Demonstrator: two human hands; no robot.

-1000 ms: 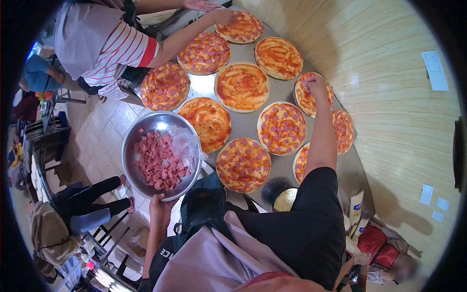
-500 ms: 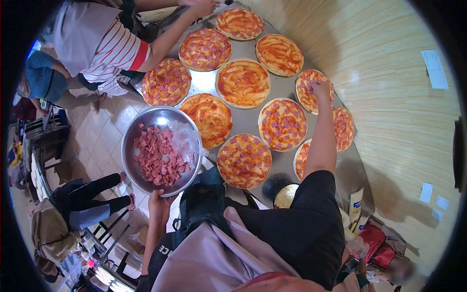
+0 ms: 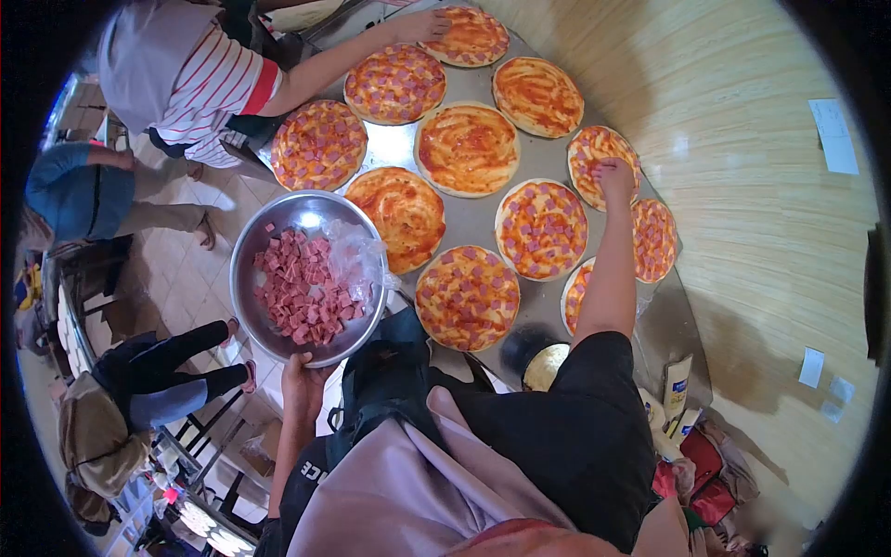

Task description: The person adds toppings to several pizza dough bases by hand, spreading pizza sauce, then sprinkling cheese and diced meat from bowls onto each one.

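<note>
My left hand (image 3: 303, 382) grips the near rim of a wide metal bowl (image 3: 243, 320). Diced pink ham (image 3: 311, 297) and a crumpled clear plastic bag (image 3: 356, 265) lie in the bowl. Stretched out to the right, my right hand (image 3: 613, 178) is over a pizza (image 3: 590, 151) spread with sauce and some ham pieces. Its fingers are drawn together; what they hold is hidden. Nearby on the metal table (image 3: 538, 320) are a ham-topped pizza (image 3: 541, 230) and another ham-topped pizza (image 3: 653, 239). A sauce-only pizza (image 3: 467, 148) lies in the middle.
Across the table, a co-worker's hand (image 3: 425, 26) touches the farthest pizza (image 3: 471, 39). A round pale-topped container (image 3: 546, 366) stands by my right sleeve. The wall (image 3: 742, 195) borders the right side. Other people (image 3: 79, 195) stand on the left.
The co-worker's hand has come down onto the farthest pizza. My right hand stays over the same pizza, shifted slightly. My left hand still holds the bowl. A person at the left has moved.
</note>
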